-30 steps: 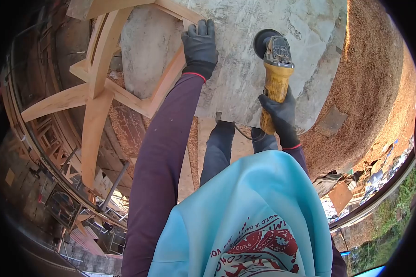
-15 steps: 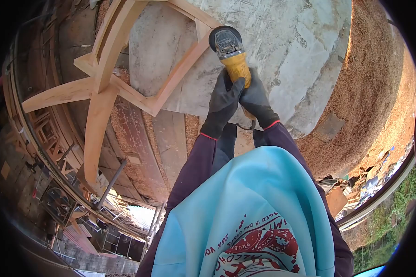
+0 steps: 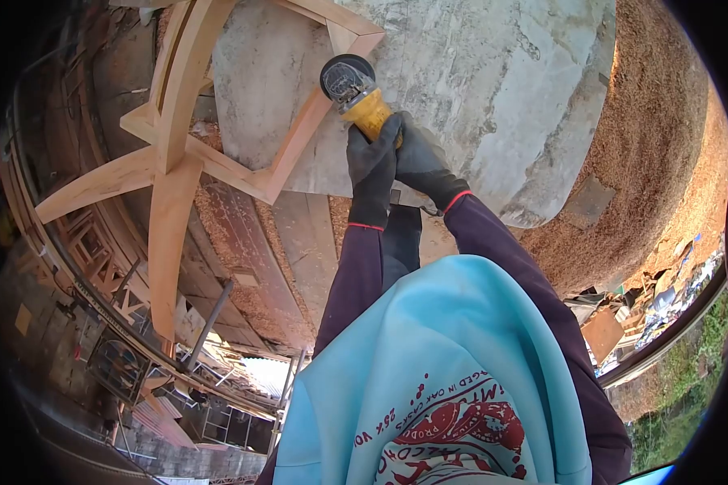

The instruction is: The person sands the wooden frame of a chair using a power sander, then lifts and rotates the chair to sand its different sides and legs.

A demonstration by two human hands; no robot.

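Observation:
A yellow angle grinder (image 3: pixel 367 111) with a dark round disc lies across a pale wooden frame (image 3: pixel 298 137), its head over the frame's zigzag rail. My left hand (image 3: pixel 372 171), in a dark glove with a red cuff edge, is wrapped round the grinder's body. Gloved the same way, my right hand (image 3: pixel 425 158) grips the rear of the grinder from the other side. Whether the disc touches the wood cannot be made out. Curved wooden legs (image 3: pixel 174 242) of the frame spread out at the left.
Beneath the frame is a grey, worn sheet (image 3: pixel 493 97). Wood shavings (image 3: pixel 647 153) cover the ground at the right. Planks (image 3: pixel 255 250) lie below the frame. A round fan (image 3: pixel 120 365) and metal bars are at the lower left.
Both hands have moved left with the grinder, from the frame's corner onto its rail. The grinder is now tilted more to the left. The view has shifted slightly.

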